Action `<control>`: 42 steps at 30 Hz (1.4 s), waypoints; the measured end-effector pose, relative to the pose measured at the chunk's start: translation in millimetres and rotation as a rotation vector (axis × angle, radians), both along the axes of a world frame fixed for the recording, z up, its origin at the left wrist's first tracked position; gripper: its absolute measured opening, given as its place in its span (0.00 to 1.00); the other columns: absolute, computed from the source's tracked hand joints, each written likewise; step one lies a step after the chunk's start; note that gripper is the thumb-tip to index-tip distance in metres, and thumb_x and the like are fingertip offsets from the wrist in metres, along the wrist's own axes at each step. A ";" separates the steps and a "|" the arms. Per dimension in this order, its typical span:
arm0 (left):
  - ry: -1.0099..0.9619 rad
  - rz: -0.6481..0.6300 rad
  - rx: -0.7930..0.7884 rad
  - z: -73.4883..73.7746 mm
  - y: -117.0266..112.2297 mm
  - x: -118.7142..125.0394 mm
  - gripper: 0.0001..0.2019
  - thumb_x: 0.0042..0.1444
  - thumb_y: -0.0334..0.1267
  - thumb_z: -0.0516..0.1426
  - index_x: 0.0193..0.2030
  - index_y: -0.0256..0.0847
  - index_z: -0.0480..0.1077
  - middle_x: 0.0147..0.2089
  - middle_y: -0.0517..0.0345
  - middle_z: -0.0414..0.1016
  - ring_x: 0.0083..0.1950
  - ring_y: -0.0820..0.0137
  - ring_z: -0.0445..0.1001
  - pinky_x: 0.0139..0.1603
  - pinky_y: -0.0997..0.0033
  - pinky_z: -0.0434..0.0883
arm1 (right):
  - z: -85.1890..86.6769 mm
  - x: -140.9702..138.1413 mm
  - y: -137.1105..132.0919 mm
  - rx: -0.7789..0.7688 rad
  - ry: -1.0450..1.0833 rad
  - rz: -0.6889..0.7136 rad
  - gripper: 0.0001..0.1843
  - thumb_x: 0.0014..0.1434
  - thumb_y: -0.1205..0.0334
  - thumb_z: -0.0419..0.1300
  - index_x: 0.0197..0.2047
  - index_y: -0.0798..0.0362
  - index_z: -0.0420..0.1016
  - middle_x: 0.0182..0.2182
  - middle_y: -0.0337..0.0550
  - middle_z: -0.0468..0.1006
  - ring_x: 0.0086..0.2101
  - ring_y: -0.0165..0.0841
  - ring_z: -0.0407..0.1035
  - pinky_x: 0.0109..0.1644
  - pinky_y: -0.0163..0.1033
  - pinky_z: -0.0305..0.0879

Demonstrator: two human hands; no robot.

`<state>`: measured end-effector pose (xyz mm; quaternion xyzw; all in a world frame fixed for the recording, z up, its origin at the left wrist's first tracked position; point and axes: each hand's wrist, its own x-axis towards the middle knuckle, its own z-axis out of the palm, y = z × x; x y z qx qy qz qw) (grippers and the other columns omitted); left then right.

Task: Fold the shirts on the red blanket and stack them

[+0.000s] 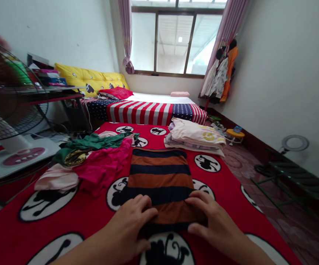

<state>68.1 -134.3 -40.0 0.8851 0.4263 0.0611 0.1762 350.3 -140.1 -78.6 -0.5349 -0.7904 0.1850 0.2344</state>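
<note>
A folded garment with brown and navy stripes [160, 180] lies flat on the red blanket [222, 187] in front of me. My left hand [134, 221] rests on its near left corner, fingers bent loosely over the cloth and thumb apart. At the near right corner, my right hand [213, 217] touches the fabric with fingers spread and thumb held away. Neither hand grips the cloth visibly. To the left lie crumpled clothes: a bright pink one [105, 165], a green one [93, 143] and a pale pink one [56, 177].
A stack of folded clothes [195, 134] sits at the back right of the blanket. An electric fan [13, 99] stands at left beside a small desk [62, 94]. Beyond is a bed with a striped cover [139, 112]; a green folding stool [300, 176] stands right.
</note>
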 end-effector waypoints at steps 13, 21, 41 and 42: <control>0.123 -0.220 -0.244 56.0 -0.9 -18.7 0.10 0.46 0.28 0.58 0.34 0.47 0.77 0.34 0.63 0.75 0.32 0.73 0.73 0.30 0.77 0.64 | 48.2 -1.7 -6.0 -0.232 0.047 0.358 0.08 0.54 0.65 0.62 0.38 0.47 0.79 0.34 0.36 0.78 0.35 0.30 0.72 0.40 0.32 0.64; -0.218 -0.083 0.088 33.5 109.4 67.1 0.10 0.56 0.35 0.55 0.43 0.40 0.76 0.42 0.55 0.77 0.43 0.68 0.74 0.46 0.74 0.68 | 11.0 -45.8 12.5 0.032 0.047 0.081 0.27 0.54 0.52 0.64 0.57 0.49 0.71 0.63 0.48 0.63 0.62 0.43 0.55 0.66 0.52 0.48; -0.139 -0.031 -0.253 26.2 219.9 133.0 0.15 0.45 0.48 0.62 0.28 0.36 0.71 0.24 0.61 0.71 0.26 0.73 0.68 0.26 0.75 0.62 | -17.2 -59.9 1.9 0.117 0.022 0.235 0.31 0.65 0.44 0.47 0.63 0.55 0.61 0.66 0.49 0.55 0.66 0.41 0.42 0.69 0.55 0.31; -0.188 -0.027 -0.294 31.9 217.2 127.2 0.16 0.45 0.49 0.62 0.28 0.36 0.70 0.24 0.62 0.70 0.26 0.74 0.67 0.26 0.76 0.61 | -16.8 -59.2 1.1 0.132 0.020 0.220 0.29 0.64 0.44 0.48 0.61 0.53 0.63 0.66 0.49 0.56 0.66 0.40 0.42 0.69 0.55 0.32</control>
